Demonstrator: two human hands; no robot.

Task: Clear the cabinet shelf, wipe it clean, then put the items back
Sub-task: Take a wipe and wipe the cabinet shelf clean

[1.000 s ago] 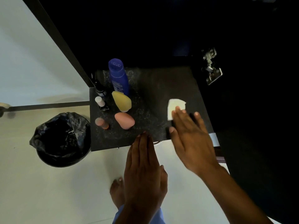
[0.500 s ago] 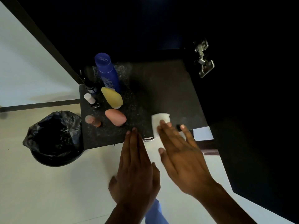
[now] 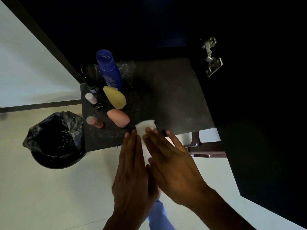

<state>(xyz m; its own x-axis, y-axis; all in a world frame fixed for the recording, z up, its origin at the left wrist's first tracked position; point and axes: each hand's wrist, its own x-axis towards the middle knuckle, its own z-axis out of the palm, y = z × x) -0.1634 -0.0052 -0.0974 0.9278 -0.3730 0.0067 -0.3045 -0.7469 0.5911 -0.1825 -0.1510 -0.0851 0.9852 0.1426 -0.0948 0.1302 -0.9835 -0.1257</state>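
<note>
Your right hand (image 3: 172,165) flat, fingers extended, pressing white wipe (image 3: 144,128) on shelf (image 3: 166,97) front edge | left hand (image 3: 132,171) flat, empty, alongside

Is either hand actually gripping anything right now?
No closed grip shows. The right hand lies flat, fingertips pressing the near end of the white wipe on the shelf. The left hand is flat, empty.

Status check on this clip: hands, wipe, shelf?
Right hand flat, fingers pressing white wipe at shelf front edge. Left hand flat beside it, empty. Bottles, including blue bottle, crowd the shelf's left side.
</note>
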